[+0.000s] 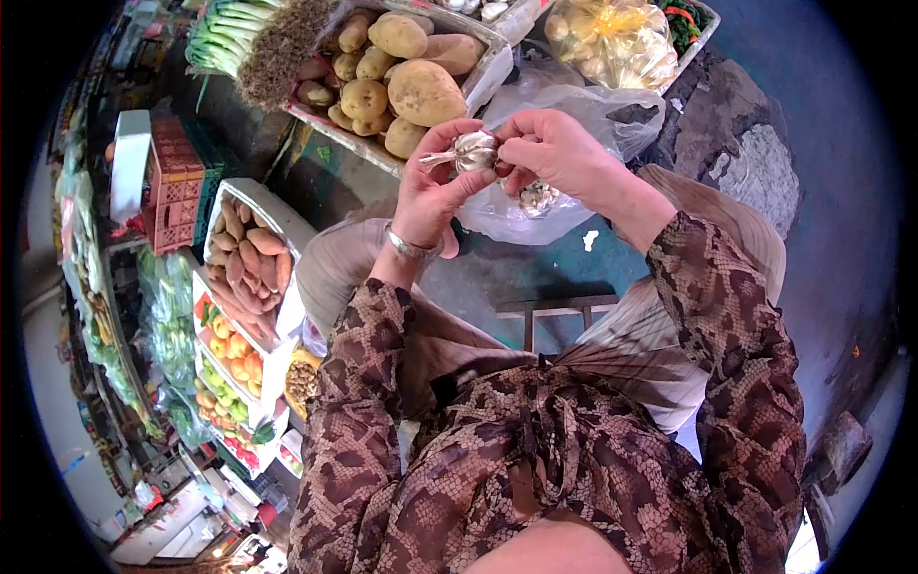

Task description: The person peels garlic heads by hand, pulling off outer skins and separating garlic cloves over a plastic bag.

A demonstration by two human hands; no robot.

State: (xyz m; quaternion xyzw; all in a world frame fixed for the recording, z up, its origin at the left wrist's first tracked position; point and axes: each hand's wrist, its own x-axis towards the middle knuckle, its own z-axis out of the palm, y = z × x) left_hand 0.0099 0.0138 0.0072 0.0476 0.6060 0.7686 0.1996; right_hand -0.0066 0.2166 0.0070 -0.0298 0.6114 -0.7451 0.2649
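A garlic bulb (pixel 474 151) with a pale, dry stem pointing left is held up in front of me. My left hand (pixel 426 197) is closed around it, thumb below and fingers above. At the bulb's right end, the thumb and fingers of my right hand (pixel 559 151) are pinched together against it; the exact spot they grip is partly hidden. Below the hands lies an open clear plastic bag (pixel 497 220), with garlic pieces (pixel 537 198) in it.
Ahead are a box of potatoes (pixel 421 91), spring onions (pixel 229 38) and a bagged heap of pale produce (pixel 612 48). Sweet potatoes (pixel 251 253) and boxed fruit (pixel 234 354) stand to the left. A low wooden frame (pixel 559 306) shows between my knees.
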